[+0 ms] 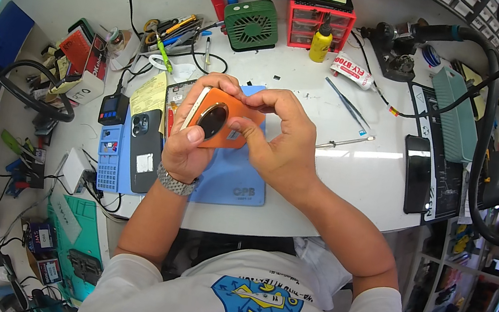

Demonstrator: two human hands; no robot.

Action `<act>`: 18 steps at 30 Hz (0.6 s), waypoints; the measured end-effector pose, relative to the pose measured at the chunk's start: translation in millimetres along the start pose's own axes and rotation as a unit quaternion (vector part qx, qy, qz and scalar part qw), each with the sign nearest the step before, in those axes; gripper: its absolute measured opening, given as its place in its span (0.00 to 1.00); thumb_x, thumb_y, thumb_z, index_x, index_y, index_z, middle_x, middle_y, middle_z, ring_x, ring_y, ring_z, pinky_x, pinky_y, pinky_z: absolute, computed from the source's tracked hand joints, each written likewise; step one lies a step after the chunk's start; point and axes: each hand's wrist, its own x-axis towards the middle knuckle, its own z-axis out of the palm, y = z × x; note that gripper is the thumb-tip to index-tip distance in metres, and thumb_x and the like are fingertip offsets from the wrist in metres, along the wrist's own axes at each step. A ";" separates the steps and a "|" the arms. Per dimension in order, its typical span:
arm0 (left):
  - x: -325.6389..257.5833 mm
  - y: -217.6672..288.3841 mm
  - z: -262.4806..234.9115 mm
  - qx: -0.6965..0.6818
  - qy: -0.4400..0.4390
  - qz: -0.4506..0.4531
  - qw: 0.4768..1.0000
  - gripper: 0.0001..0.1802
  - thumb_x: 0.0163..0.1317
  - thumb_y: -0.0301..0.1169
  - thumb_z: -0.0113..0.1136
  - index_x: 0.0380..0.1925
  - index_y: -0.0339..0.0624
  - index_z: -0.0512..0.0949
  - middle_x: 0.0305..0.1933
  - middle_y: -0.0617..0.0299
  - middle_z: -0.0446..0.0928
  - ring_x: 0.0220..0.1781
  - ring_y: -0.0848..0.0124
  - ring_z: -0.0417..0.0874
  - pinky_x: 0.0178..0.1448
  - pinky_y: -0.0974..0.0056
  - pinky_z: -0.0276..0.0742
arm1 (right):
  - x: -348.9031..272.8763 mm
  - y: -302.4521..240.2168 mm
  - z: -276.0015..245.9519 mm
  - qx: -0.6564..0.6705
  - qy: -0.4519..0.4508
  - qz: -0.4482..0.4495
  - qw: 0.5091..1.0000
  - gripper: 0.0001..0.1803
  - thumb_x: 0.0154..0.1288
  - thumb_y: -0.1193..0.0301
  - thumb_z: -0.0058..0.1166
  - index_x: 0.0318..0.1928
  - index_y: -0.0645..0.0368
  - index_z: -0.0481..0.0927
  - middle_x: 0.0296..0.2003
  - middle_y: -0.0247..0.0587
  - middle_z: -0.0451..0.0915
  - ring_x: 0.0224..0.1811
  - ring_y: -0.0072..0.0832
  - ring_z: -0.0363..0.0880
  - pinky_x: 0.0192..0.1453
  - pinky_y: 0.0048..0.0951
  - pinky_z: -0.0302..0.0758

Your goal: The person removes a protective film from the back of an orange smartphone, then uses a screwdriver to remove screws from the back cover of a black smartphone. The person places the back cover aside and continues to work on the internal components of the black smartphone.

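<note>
An orange smartphone [238, 125] with a big round black camera ring is held up over a blue work mat [238, 184], its back toward me and tilted. My left hand [192, 147] wraps round its left side, thumb by the camera ring. At its right edge and back, my right hand [282, 135] grips it with thumb and fingers. The phone's front side is hidden. Left of my left hand lies a dark phone [145, 130] with a white sticker. Partly behind my hands is an opened device [176, 93] with inner parts showing.
A green fan [250, 24], a red drawer box [304, 16] and a yellow bottle [322, 40] stand at the back. Tweezers [346, 103] and a thin metal tool [344, 142] lie to the right. Another black phone [416, 174] rests far right, near a thick hose [483, 128].
</note>
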 end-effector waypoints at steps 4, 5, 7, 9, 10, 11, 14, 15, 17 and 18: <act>0.1 -4.3 -6.6 0.013 0.003 0.024 1.000 0.44 0.52 0.54 0.72 0.62 0.38 0.72 0.58 0.51 0.71 0.65 0.60 0.76 0.75 0.55 0.72 | -1.7 0.3 -0.3 -0.004 -0.028 0.019 0.999 0.17 0.64 0.78 0.75 0.49 0.64 0.80 0.47 0.48 0.83 0.47 0.39 0.87 0.52 0.36 0.86; -0.7 -4.2 -5.7 0.008 0.006 0.018 1.000 0.44 0.52 0.54 0.73 0.62 0.38 0.72 0.58 0.52 0.71 0.66 0.61 0.75 0.76 0.55 0.71 | -1.2 -1.1 -0.5 0.005 -0.028 0.029 0.999 0.18 0.63 0.78 0.75 0.49 0.64 0.80 0.47 0.48 0.83 0.47 0.40 0.87 0.52 0.36 0.85; -2.0 -2.7 -1.5 -0.002 0.011 0.007 1.000 0.45 0.51 0.54 0.73 0.62 0.38 0.72 0.58 0.52 0.70 0.66 0.61 0.75 0.76 0.55 0.70 | 0.1 -4.4 -0.5 0.025 -0.026 0.051 0.998 0.18 0.63 0.78 0.75 0.49 0.63 0.80 0.46 0.49 0.83 0.46 0.42 0.87 0.51 0.38 0.85; -2.1 -3.0 -2.0 0.000 0.009 0.002 1.000 0.45 0.50 0.55 0.74 0.62 0.39 0.71 0.57 0.52 0.69 0.66 0.61 0.74 0.76 0.55 0.70 | -0.5 -1.1 -0.9 -0.002 -0.027 0.029 0.999 0.17 0.64 0.78 0.74 0.49 0.64 0.80 0.44 0.48 0.83 0.46 0.41 0.86 0.49 0.38 0.84; -1.8 -3.2 -2.0 0.001 0.007 -0.001 1.000 0.45 0.49 0.55 0.74 0.61 0.39 0.71 0.57 0.53 0.69 0.65 0.61 0.73 0.75 0.55 0.70 | -0.9 1.2 -1.2 -0.015 -0.027 0.019 0.999 0.16 0.64 0.78 0.74 0.49 0.64 0.80 0.43 0.48 0.83 0.46 0.40 0.86 0.48 0.38 0.84; -1.5 -3.5 -1.6 0.003 0.006 -0.003 1.000 0.45 0.49 0.55 0.74 0.61 0.40 0.71 0.57 0.53 0.69 0.65 0.61 0.73 0.75 0.55 0.70 | -1.7 5.7 -0.3 0.005 -0.028 0.030 0.999 0.15 0.65 0.78 0.73 0.48 0.64 0.80 0.42 0.48 0.83 0.45 0.39 0.86 0.47 0.38 0.84; -1.2 -3.8 2.4 0.009 0.007 -0.009 1.000 0.45 0.48 0.56 0.75 0.60 0.41 0.70 0.56 0.54 0.67 0.64 0.62 0.72 0.74 0.55 0.70 | -4.1 13.0 2.6 0.064 -0.044 0.082 0.994 0.11 0.67 0.79 0.72 0.44 0.65 0.81 0.41 0.48 0.83 0.41 0.37 0.86 0.45 0.36 0.84; -1.4 -3.1 4.9 0.011 0.008 -0.013 1.000 0.46 0.48 0.56 0.75 0.60 0.41 0.70 0.56 0.54 0.67 0.63 0.62 0.72 0.74 0.55 0.70 | -3.9 10.4 2.3 0.082 -0.056 0.113 0.989 0.10 0.67 0.79 0.71 0.43 0.66 0.81 0.40 0.48 0.83 0.40 0.36 0.86 0.44 0.35 0.83; -1.5 -2.7 5.8 0.011 0.008 -0.017 1.000 0.46 0.47 0.56 0.76 0.60 0.41 0.69 0.56 0.54 0.67 0.63 0.62 0.71 0.74 0.55 0.69 | -2.7 8.6 0.4 0.110 -0.078 0.151 0.979 0.08 0.69 0.79 0.69 0.42 0.67 0.81 0.40 0.49 0.83 0.37 0.35 0.86 0.43 0.35 0.83; -1.3 -1.4 3.6 0.010 0.007 -0.020 1.000 0.46 0.47 0.56 0.76 0.60 0.41 0.69 0.56 0.54 0.67 0.63 0.62 0.71 0.74 0.55 0.69 | -0.9 9.7 -0.3 0.121 -0.087 0.160 0.976 0.07 0.70 0.79 0.68 0.41 0.67 0.81 0.40 0.49 0.83 0.37 0.36 0.85 0.44 0.35 0.83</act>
